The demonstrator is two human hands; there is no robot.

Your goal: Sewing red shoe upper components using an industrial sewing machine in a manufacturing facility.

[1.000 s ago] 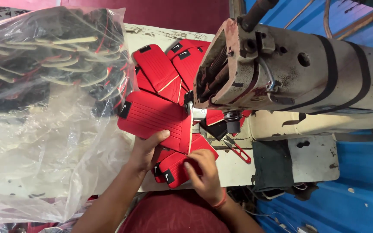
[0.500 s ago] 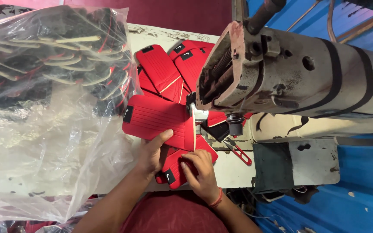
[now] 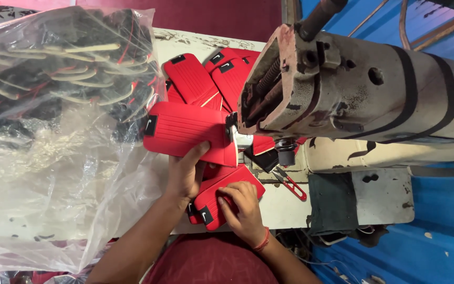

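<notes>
A ribbed red upper panel (image 3: 187,130) is being held flat under the fingers of the left hand (image 3: 184,173), just left of centre of the frame, with its right edge being presented to the needle area of the industrial sewing machine (image 3: 363,100). The left grip is being applied as a flat press with the thumb on the panel's lower edge; nothing is being enclosed by it. A second red panel (image 3: 226,197) is being pinned against the surface (image 3: 285,208) at lower centre by the right hand (image 3: 244,210), whose fingers are curled down on it; whether it is being pinched or only pressed cannot be told.

The step in hand is judged to be the aligning of two panels ahead of stitching. The next move is judged to call for the edges being matched squarely and fed under the presser foot, with fingertips being kept clear of the needle.

Counted items:
- Red panels under the hands: two, with an edge of at least one more showing beneath the lower one.
- Red panels being stacked behind, at upper centre: at least three; the exact number cannot be told.
- Red-handled thread snips (image 3: 289,184): one, lying right of the hands.
- Clear plastic bag (image 3: 53,173) of black and cream parts at the left: one.
</notes>
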